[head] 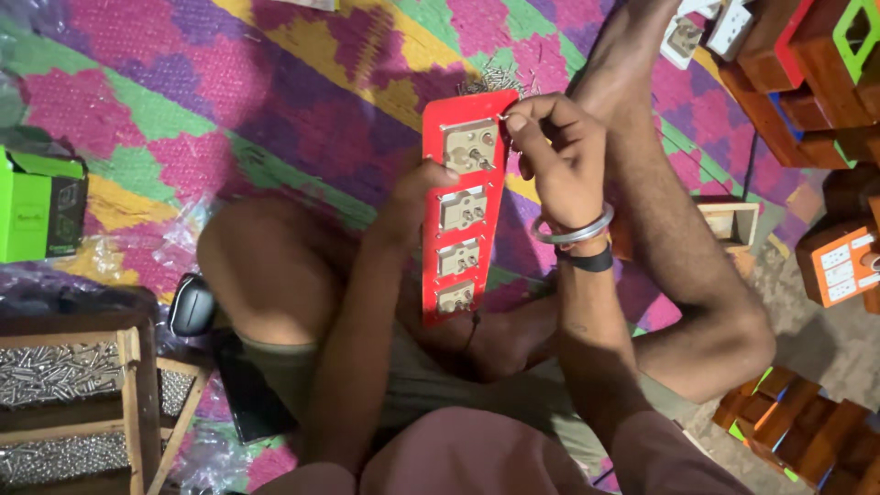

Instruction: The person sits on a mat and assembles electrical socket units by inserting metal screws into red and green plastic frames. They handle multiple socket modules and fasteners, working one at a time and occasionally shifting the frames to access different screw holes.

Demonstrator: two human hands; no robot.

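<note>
the left hand [417,188] grips the long left edge of a red plate [465,203] about halfway up, thumb on the front face and the fingers tucked out of sight behind, so the plate stands nearly upright over the person's folded legs. four beige socket modules [464,209] sit in a column down the plate; the second one lies just beside the thumb, the top one above it, the lower two below. the right hand [559,156] closes on the plate's top right corner, fingertips pinched together at the edge beside the top module; whether something small is pinched between them cannot be made out. a metal bangle [573,234] and a dark band ring that wrist, just below the pinch. beyond the top of the plate, right past the pinching fingers, a loose heap of small screws [495,78] lies on the patterned woven mat [302,101]. far to the left of the holding hand sits a green box [37,206], and below it, near the left knee, a wooden tray [78,403] with compartments full of screws. to the right of the pinching hand, well apart, are stacked wooden boxes [807,82] with coloured fronts, and one with an orange front [839,264].
</note>
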